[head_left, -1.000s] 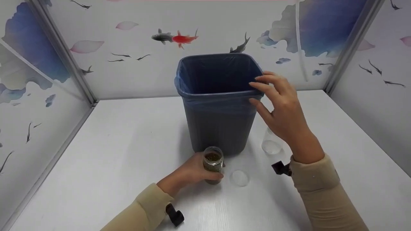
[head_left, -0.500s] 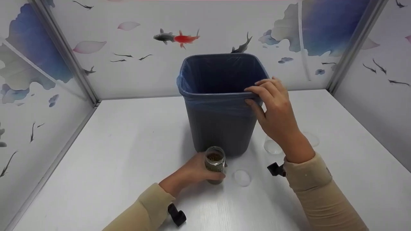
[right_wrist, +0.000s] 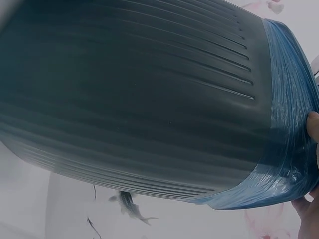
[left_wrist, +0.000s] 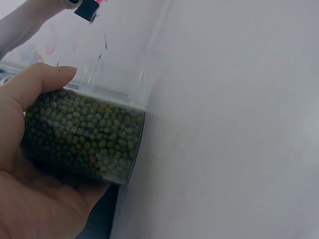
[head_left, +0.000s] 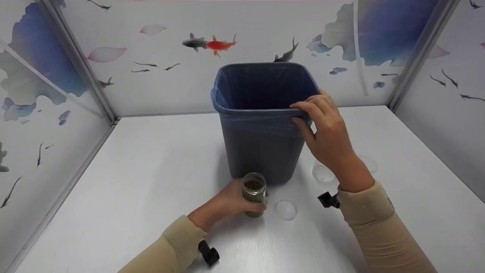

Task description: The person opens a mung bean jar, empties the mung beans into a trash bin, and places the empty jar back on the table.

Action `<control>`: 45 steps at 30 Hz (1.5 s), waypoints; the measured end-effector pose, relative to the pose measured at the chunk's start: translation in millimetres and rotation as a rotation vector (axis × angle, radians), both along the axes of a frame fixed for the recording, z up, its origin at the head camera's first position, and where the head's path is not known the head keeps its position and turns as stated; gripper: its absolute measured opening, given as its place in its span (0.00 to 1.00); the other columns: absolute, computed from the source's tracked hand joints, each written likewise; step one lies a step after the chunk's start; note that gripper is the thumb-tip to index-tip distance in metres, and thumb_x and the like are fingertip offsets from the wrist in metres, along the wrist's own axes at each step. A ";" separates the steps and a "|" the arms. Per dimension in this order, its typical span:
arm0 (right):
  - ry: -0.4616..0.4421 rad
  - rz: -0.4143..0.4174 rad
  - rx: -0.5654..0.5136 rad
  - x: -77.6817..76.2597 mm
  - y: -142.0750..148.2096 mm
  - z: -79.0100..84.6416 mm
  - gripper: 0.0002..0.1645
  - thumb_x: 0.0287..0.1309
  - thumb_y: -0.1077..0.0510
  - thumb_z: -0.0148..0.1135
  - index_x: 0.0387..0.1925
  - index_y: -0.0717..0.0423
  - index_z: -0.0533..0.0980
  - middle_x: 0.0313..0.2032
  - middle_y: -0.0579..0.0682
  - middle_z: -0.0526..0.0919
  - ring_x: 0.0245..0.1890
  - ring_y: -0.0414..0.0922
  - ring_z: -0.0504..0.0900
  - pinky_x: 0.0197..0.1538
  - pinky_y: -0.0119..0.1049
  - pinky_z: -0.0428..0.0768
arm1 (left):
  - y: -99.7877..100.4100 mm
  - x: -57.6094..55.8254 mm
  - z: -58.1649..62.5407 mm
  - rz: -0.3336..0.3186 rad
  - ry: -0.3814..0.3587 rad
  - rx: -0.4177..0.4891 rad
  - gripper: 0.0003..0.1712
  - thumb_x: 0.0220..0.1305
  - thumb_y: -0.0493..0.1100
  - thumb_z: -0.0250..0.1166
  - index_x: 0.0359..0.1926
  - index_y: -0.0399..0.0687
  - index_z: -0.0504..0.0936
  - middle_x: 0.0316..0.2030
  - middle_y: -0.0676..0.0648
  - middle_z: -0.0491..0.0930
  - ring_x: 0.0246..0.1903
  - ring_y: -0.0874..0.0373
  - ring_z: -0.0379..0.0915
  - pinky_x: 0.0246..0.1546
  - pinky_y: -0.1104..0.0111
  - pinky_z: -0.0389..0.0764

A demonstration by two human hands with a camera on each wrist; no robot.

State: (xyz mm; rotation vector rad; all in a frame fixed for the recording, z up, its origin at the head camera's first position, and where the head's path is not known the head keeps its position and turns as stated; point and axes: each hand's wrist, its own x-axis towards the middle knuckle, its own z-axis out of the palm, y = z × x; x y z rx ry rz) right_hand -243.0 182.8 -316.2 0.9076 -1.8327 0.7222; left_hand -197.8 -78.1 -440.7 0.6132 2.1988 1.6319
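My left hand is wrapped round an upright, lidless clear jar in front of the bin. Small green mung beans fill much of the jar in the left wrist view. A dark grey trash can stands upright behind it, lined with a blue bag folded over the rim. At its near right corner my right hand grips the bagged rim, thumb outside and fingers over the top. The right wrist view shows the can's ribbed side and the thumb on the bag.
A clear round lid lies right of the jar. A second clear container stands partly hidden behind my right forearm, with another clear disc beyond it. Printed wall panels enclose the white table on three sides.
My right hand has come down and left onto the can's rim, and its fingers have closed on the bagged edge. The left hand keeps its hold on the jar.
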 end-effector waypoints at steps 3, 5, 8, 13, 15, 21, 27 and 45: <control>0.000 0.012 -0.002 0.5 -1.8 0.0 0.14 0.67 0.68 0.71 0.53 0.62 0.84 0.43 0.59 0.82 0.49 0.57 0.79 0.78 0.60 0.61 | -9.3 -1.8 8.1 -0.034 -0.004 -0.027 0.27 0.52 0.34 0.81 0.54 0.43 0.85 0.48 0.46 0.88 0.50 0.58 0.81 0.58 0.60 0.78; 0.002 0.020 -0.002 0.4 -3.3 -0.2 0.14 0.67 0.68 0.71 0.53 0.62 0.83 0.43 0.59 0.82 0.50 0.57 0.79 0.78 0.60 0.61 | -18.2 -4.2 15.1 -0.070 -0.001 -0.052 0.28 0.52 0.34 0.80 0.55 0.43 0.85 0.49 0.43 0.88 0.51 0.58 0.82 0.58 0.61 0.78; 0.006 0.030 -0.002 -0.4 -5.1 -0.3 0.15 0.67 0.68 0.71 0.54 0.62 0.83 0.44 0.60 0.82 0.52 0.58 0.79 0.78 0.61 0.60 | -32.2 -8.6 27.8 -0.123 0.022 -0.088 0.26 0.52 0.35 0.81 0.53 0.44 0.86 0.50 0.39 0.88 0.50 0.57 0.83 0.56 0.62 0.79; 0.006 0.035 0.005 -1.9 -6.0 0.7 0.15 0.67 0.68 0.70 0.54 0.63 0.83 0.46 0.60 0.83 0.55 0.58 0.79 0.78 0.62 0.59 | -58.6 -14.0 51.6 -0.180 0.051 -0.134 0.23 0.53 0.36 0.79 0.52 0.41 0.87 0.49 0.37 0.87 0.47 0.55 0.83 0.52 0.62 0.81; 0.005 0.037 0.006 -2.1 -6.1 0.6 0.15 0.67 0.68 0.70 0.55 0.63 0.82 0.46 0.60 0.82 0.56 0.58 0.79 0.78 0.61 0.59 | -72.0 -16.0 61.6 -0.194 0.060 -0.156 0.25 0.53 0.37 0.78 0.54 0.39 0.86 0.50 0.38 0.87 0.48 0.54 0.83 0.53 0.60 0.81; 0.008 0.035 -0.004 -2.9 -5.4 -0.3 0.16 0.68 0.68 0.70 0.55 0.62 0.82 0.47 0.61 0.82 0.58 0.59 0.78 0.79 0.62 0.58 | -111.5 -21.3 85.9 -0.104 0.097 -0.140 0.30 0.57 0.38 0.77 0.61 0.37 0.80 0.52 0.39 0.86 0.54 0.48 0.82 0.62 0.50 0.76; -0.003 0.024 0.007 -1.3 -1.2 -2.2 0.15 0.68 0.68 0.70 0.55 0.62 0.82 0.46 0.60 0.81 0.58 0.59 0.78 0.79 0.62 0.58 | -125.1 -21.3 94.4 0.201 0.141 -0.034 0.29 0.59 0.34 0.74 0.61 0.36 0.78 0.52 0.37 0.86 0.55 0.46 0.82 0.67 0.42 0.70; -0.027 0.058 -0.003 3.7 1.9 3.0 0.11 0.68 0.70 0.68 0.51 0.61 0.85 0.37 0.57 0.79 0.44 0.55 0.76 0.78 0.61 0.60 | -115.4 -43.1 152.1 0.535 0.120 0.181 0.46 0.68 0.49 0.75 0.78 0.39 0.63 0.54 0.40 0.78 0.56 0.48 0.76 0.65 0.39 0.70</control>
